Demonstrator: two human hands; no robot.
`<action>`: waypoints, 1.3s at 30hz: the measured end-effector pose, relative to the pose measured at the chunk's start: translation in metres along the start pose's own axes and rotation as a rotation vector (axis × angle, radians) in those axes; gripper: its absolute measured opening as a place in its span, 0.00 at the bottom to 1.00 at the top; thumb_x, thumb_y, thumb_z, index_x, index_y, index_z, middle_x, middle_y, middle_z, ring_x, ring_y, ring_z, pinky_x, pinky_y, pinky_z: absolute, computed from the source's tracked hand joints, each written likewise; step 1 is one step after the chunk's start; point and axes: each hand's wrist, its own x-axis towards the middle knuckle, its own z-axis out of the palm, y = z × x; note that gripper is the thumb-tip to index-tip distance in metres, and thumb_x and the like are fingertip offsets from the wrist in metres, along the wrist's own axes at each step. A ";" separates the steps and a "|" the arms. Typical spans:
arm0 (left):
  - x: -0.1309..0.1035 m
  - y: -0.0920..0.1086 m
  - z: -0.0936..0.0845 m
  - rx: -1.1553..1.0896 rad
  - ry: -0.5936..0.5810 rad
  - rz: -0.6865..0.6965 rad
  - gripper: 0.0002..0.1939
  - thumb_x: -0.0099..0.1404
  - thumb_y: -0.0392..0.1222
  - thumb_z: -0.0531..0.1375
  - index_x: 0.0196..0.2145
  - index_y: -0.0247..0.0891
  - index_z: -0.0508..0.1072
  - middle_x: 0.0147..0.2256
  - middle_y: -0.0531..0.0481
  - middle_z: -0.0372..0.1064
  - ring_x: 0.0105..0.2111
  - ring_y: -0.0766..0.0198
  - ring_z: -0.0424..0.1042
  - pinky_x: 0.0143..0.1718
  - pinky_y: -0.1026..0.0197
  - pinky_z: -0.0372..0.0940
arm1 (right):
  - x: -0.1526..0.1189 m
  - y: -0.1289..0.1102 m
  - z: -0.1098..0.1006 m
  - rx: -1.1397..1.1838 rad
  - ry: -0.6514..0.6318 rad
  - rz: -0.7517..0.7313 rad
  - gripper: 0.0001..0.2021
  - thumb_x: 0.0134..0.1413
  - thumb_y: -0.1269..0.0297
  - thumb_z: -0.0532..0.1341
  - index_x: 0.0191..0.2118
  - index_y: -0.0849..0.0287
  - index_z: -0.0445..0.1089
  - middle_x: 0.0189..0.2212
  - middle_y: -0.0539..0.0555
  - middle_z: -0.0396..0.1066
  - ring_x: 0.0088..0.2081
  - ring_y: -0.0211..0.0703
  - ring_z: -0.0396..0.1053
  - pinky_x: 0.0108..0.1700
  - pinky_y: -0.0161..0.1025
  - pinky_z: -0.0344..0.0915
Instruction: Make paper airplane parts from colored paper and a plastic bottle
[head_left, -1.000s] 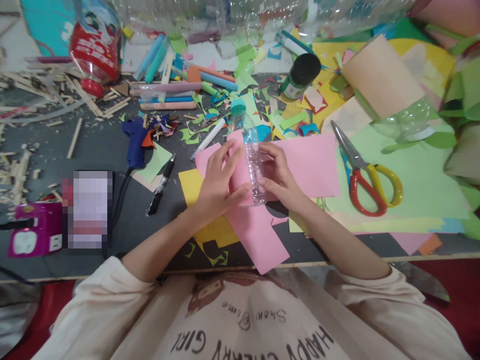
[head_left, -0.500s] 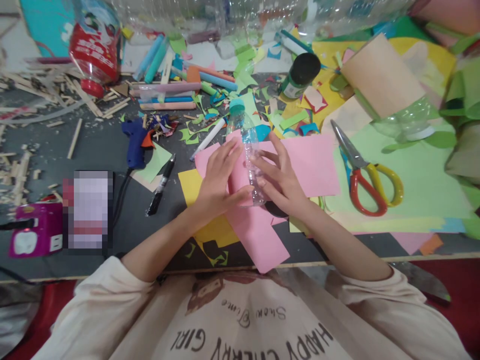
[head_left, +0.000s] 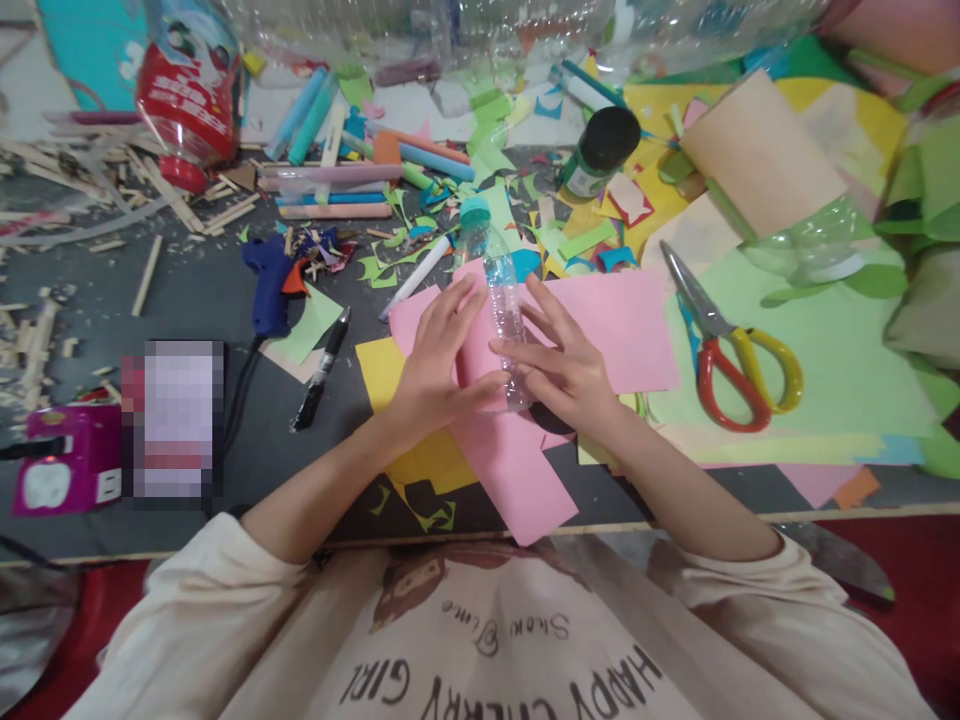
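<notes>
A clear plastic bottle (head_left: 507,300) with a teal cap lies on its side over pink paper, its cap end pointing away from me. A sheet of pink paper (head_left: 474,345) curves over the bottle's left side. My left hand (head_left: 442,345) is closed round that side, its fingers on top and its thumb across the lower part, pressing the paper to the bottle. On the other side, my right hand (head_left: 566,365) has its fingers stretched and apart, the fingertips touching the bottle near the paper's edge. A pink strip (head_left: 521,485) sticks out below the bottle.
Scissors (head_left: 735,350) lie right on green paper. Left are a black marker (head_left: 322,370), a blue glue gun (head_left: 268,285), a phone (head_left: 180,420) and a purple box (head_left: 67,460). Paper scraps, a dark-capped jar (head_left: 600,150) and a red-labelled bottle (head_left: 187,110) stand behind.
My right index finger has stretched left across the bottle to the pink paper's edge, and the other right fingers have shifted slightly. My left hand and the bottle stay almost the same.
</notes>
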 end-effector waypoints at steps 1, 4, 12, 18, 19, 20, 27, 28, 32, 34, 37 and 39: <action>0.000 0.001 -0.001 -0.002 0.011 0.005 0.43 0.61 0.67 0.58 0.68 0.51 0.48 0.67 0.42 0.50 0.66 0.45 0.51 0.66 0.42 0.50 | 0.000 0.000 0.001 0.005 0.010 -0.001 0.22 0.60 0.73 0.55 0.55 0.42 0.70 0.71 0.36 0.40 0.69 0.52 0.49 0.66 0.58 0.62; 0.000 0.006 -0.003 -0.012 0.071 -0.009 0.33 0.67 0.60 0.55 0.65 0.53 0.54 0.64 0.44 0.55 0.65 0.50 0.55 0.65 0.43 0.53 | -0.001 -0.002 0.005 0.031 0.061 -0.019 0.20 0.59 0.67 0.61 0.56 0.43 0.70 0.70 0.40 0.45 0.68 0.53 0.52 0.65 0.58 0.63; 0.001 0.007 -0.001 -0.346 0.223 -0.314 0.24 0.64 0.58 0.61 0.55 0.52 0.67 0.60 0.46 0.57 0.58 0.53 0.65 0.47 0.57 0.72 | -0.001 -0.007 0.008 0.023 0.155 -0.072 0.22 0.58 0.66 0.63 0.58 0.42 0.68 0.69 0.43 0.50 0.67 0.52 0.56 0.63 0.57 0.65; 0.008 0.001 0.005 -0.696 0.107 -0.317 0.37 0.61 0.61 0.61 0.64 0.52 0.54 0.63 0.45 0.59 0.62 0.49 0.62 0.59 0.49 0.64 | -0.003 -0.005 0.009 0.045 0.172 -0.056 0.22 0.58 0.63 0.63 0.58 0.40 0.67 0.70 0.43 0.49 0.67 0.53 0.56 0.64 0.59 0.63; 0.009 0.004 0.005 -0.747 0.079 -0.335 0.38 0.62 0.61 0.61 0.65 0.52 0.52 0.62 0.44 0.59 0.62 0.49 0.62 0.59 0.48 0.65 | -0.003 -0.005 0.010 0.050 0.171 -0.048 0.22 0.58 0.63 0.63 0.58 0.40 0.67 0.70 0.43 0.49 0.67 0.53 0.56 0.64 0.59 0.63; 0.010 0.006 0.005 -0.794 0.058 -0.352 0.40 0.62 0.62 0.61 0.66 0.53 0.50 0.63 0.45 0.60 0.62 0.48 0.63 0.58 0.48 0.66 | -0.003 -0.006 0.010 0.055 0.169 -0.042 0.22 0.58 0.63 0.63 0.58 0.40 0.67 0.69 0.43 0.49 0.67 0.53 0.56 0.64 0.60 0.62; 0.012 0.017 0.006 -0.908 0.060 -0.419 0.45 0.59 0.61 0.63 0.66 0.55 0.44 0.65 0.47 0.56 0.58 0.48 0.67 0.54 0.48 0.69 | -0.003 -0.009 0.012 0.067 0.159 -0.019 0.20 0.59 0.63 0.61 0.57 0.41 0.68 0.69 0.44 0.50 0.67 0.53 0.55 0.65 0.59 0.61; 0.012 0.016 0.006 -0.891 0.062 -0.408 0.44 0.59 0.61 0.63 0.66 0.57 0.45 0.65 0.49 0.56 0.59 0.48 0.67 0.55 0.48 0.69 | -0.003 -0.009 0.012 0.072 0.155 -0.010 0.19 0.60 0.63 0.61 0.56 0.41 0.69 0.69 0.44 0.50 0.67 0.53 0.55 0.65 0.59 0.60; 0.012 0.011 0.005 -0.779 0.054 -0.391 0.42 0.58 0.64 0.63 0.64 0.62 0.48 0.63 0.53 0.61 0.59 0.49 0.66 0.55 0.47 0.70 | -0.004 -0.009 0.012 0.091 0.150 0.024 0.18 0.60 0.62 0.61 0.54 0.40 0.69 0.69 0.43 0.50 0.68 0.53 0.54 0.65 0.61 0.59; 0.012 0.010 0.005 -0.755 0.049 -0.401 0.42 0.58 0.64 0.62 0.65 0.63 0.47 0.62 0.52 0.61 0.58 0.50 0.67 0.54 0.47 0.71 | -0.004 -0.010 0.011 0.082 0.133 0.052 0.16 0.60 0.60 0.61 0.53 0.41 0.71 0.69 0.44 0.51 0.68 0.54 0.54 0.65 0.62 0.58; 0.011 0.009 0.005 -0.759 0.045 -0.388 0.44 0.57 0.64 0.62 0.65 0.62 0.46 0.62 0.51 0.62 0.56 0.51 0.70 0.52 0.48 0.72 | -0.005 -0.010 0.009 0.071 0.116 0.095 0.14 0.60 0.58 0.60 0.51 0.43 0.72 0.68 0.45 0.52 0.68 0.55 0.53 0.65 0.63 0.58; 0.011 0.008 0.005 -0.740 0.048 -0.375 0.44 0.57 0.65 0.62 0.65 0.61 0.46 0.60 0.50 0.64 0.56 0.51 0.70 0.51 0.49 0.72 | -0.005 -0.010 0.009 0.072 0.113 0.118 0.14 0.60 0.58 0.60 0.51 0.45 0.72 0.68 0.46 0.52 0.68 0.54 0.53 0.65 0.62 0.58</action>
